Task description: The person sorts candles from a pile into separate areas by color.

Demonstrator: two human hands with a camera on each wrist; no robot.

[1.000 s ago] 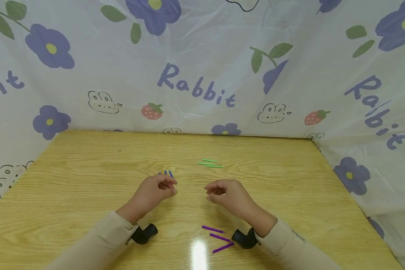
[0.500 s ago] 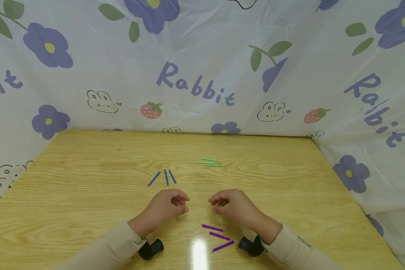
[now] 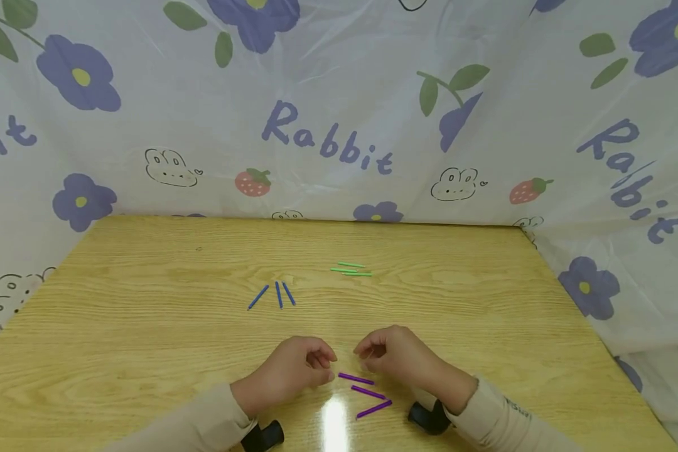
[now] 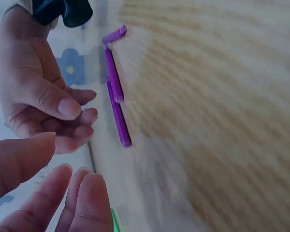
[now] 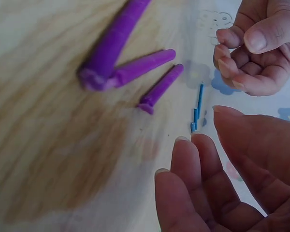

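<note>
Three purple sticks (image 3: 368, 392) lie near the front of the wooden table, two of them meeting at one end. To their upper left, my left hand (image 3: 294, 370) hovers with loosely bent fingers and nothing in its grasp. My right hand (image 3: 403, 359) is just above and to the right of the sticks, fingers loosely bent, also holding nothing. In the left wrist view, a gap shows between the thumb (image 4: 21, 162) and fingers. The right wrist view likewise shows the right thumb (image 5: 253, 140) apart from the fingertips, with the purple sticks (image 5: 157, 87) beyond.
Three blue sticks (image 3: 279, 295) lie fanned out left of the table's middle. Farther back are three green sticks (image 3: 351, 270), nearly parallel. A printed sheet (image 3: 328, 75) hangs behind the wooden table (image 3: 147, 282) and along its sides.
Both hands have drawn back toward me from beside the blue sticks to the purple ones, and the left has shifted right. The sticks keep their places; the blue ones are now uncovered.
</note>
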